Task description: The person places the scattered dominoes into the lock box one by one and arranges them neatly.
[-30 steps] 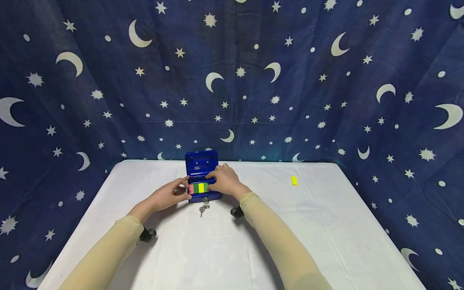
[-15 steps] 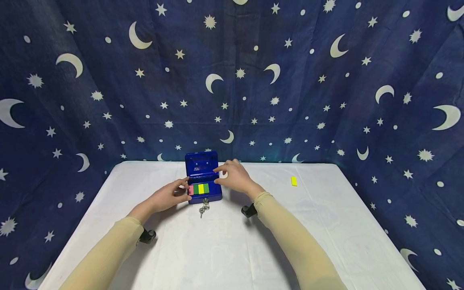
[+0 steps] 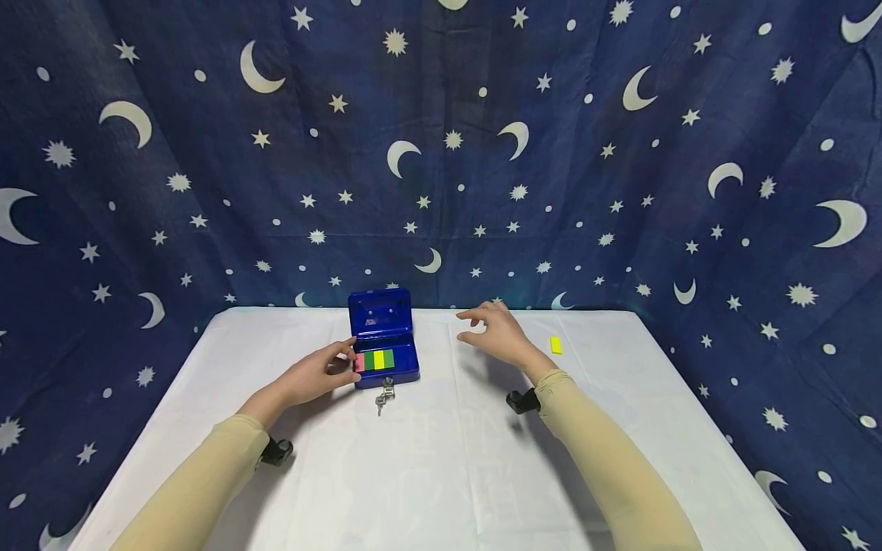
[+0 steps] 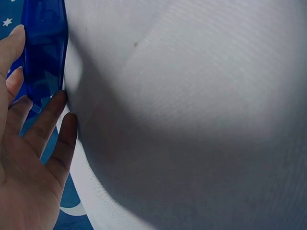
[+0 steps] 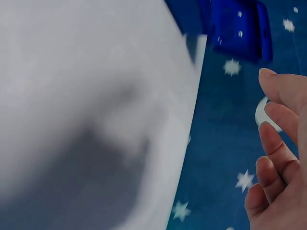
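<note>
A small blue metal cash box [image 3: 408, 363] stands on the table with its lid [image 3: 380, 312] raised. Inside lies a row of flat tiles: pink, green, yellow [image 3: 379, 360] and green. My left hand [image 3: 310, 376] touches the box's left side, its thumb near the front corner and its fingers spread along the edge; the left wrist view shows its fingertips [image 4: 58, 98] against the blue wall. Over the table to the right of the box, my right hand [image 3: 501, 337] is in the air, thumb and fingers apart, holding nothing. Keys [image 3: 382, 398] hang from the front lock.
A single yellow tile [image 3: 555, 345] lies on the white-covered table [image 3: 413, 474], just beyond my right hand. Dark blue cloth [image 3: 455, 168] with moons and stars hangs behind the table and at both sides.
My right hand has withdrawn from the tiles in the box and travelled right, towards the yellow tile. The left hand has stayed at the box, and the box has not shifted.
</note>
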